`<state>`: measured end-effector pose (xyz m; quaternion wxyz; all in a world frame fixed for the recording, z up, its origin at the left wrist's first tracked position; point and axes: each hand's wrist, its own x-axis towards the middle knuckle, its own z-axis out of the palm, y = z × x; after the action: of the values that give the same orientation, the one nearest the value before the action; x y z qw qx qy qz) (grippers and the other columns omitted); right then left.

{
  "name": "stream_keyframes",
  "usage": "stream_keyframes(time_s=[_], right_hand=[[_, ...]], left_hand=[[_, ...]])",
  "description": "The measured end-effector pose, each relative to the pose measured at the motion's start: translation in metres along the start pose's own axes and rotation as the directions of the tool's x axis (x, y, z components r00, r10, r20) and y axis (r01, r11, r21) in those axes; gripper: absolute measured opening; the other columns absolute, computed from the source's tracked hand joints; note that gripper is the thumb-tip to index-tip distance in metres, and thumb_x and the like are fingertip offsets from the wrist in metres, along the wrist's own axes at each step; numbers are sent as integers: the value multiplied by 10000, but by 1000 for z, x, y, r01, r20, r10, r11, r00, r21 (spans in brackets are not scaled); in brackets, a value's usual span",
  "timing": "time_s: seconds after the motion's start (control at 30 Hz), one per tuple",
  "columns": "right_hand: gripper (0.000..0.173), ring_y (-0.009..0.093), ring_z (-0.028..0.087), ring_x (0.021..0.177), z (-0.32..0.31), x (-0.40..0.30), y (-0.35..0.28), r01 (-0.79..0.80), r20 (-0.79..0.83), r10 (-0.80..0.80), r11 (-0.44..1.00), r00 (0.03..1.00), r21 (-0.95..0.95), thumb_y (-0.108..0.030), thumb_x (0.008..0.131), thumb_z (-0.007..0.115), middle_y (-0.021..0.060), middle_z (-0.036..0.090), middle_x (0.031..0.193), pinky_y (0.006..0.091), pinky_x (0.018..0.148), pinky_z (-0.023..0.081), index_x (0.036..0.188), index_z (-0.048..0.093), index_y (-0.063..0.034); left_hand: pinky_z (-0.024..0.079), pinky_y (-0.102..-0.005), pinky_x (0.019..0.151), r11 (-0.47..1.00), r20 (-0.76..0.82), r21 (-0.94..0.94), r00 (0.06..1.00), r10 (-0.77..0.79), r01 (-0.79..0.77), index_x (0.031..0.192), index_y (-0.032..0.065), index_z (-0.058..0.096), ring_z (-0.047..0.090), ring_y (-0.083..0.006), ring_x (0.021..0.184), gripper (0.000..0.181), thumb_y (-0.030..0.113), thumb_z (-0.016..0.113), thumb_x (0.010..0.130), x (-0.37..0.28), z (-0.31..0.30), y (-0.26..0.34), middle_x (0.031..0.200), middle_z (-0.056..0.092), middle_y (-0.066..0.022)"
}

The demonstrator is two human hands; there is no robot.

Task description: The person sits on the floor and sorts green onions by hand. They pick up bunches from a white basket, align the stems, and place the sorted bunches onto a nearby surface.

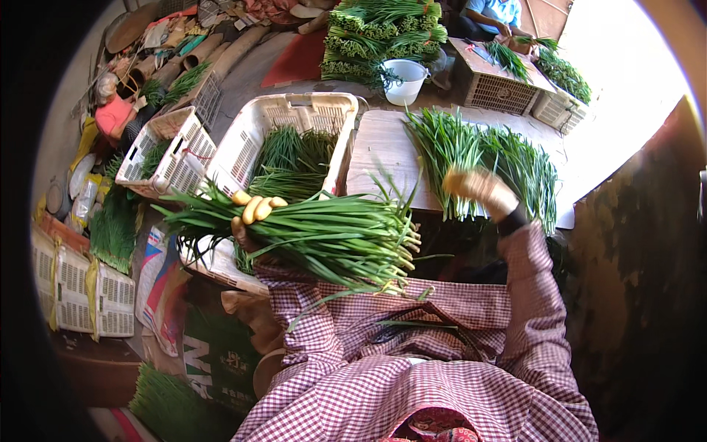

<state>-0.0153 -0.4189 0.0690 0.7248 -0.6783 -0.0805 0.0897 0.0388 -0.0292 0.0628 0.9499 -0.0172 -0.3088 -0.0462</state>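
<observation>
My left hand (257,210), with pale yellow coverings on its fingers, grips a thick bunch of long green leafy stalks (331,226). Their pale cut ends point right, above my checked garment. Blurred by motion, my right hand (480,190) is over the pale stem ends of a pile of loose green stalks (453,143) on a low board (381,149); whether it holds anything is unclear. A second pile of stalks (522,171) lies beside the first, at the board's right. Behind my left hand, a white plastic crate (345,127) contains more green bunches (287,154).
A smaller crate (188,127) stands at the left, near a person in pink (113,116). Beyond the board are a white bucket (406,83), stacked green bundles (381,38) and an upturned crate (497,91), where another person in blue (497,14) sits. Stacked crates (77,293) are far left.
</observation>
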Motion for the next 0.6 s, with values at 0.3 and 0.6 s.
stream_keyframes(time_s=[0.3,0.6], right_hand=[[620,145,475,1093,113,-4,53,-74,35,66,922,997,380,-334,845,629,61,516,1188,276,958,367,1297,374,5],[224,246,637,731,131,8,97,54,-305,-253,842,918,-538,-165,851,545,147,639,804,318,650,491,1045,581,-59]], left_hand=[[345,-356,884,956,277,294,955,-101,16,1012,109,420,472,-128,697,251,194,594,852,-14,40,-25,703,466,43],[414,-341,755,862,595,507,716,-364,17,972,98,443,588,-156,597,252,116,624,797,9,61,-18,668,608,-8]])
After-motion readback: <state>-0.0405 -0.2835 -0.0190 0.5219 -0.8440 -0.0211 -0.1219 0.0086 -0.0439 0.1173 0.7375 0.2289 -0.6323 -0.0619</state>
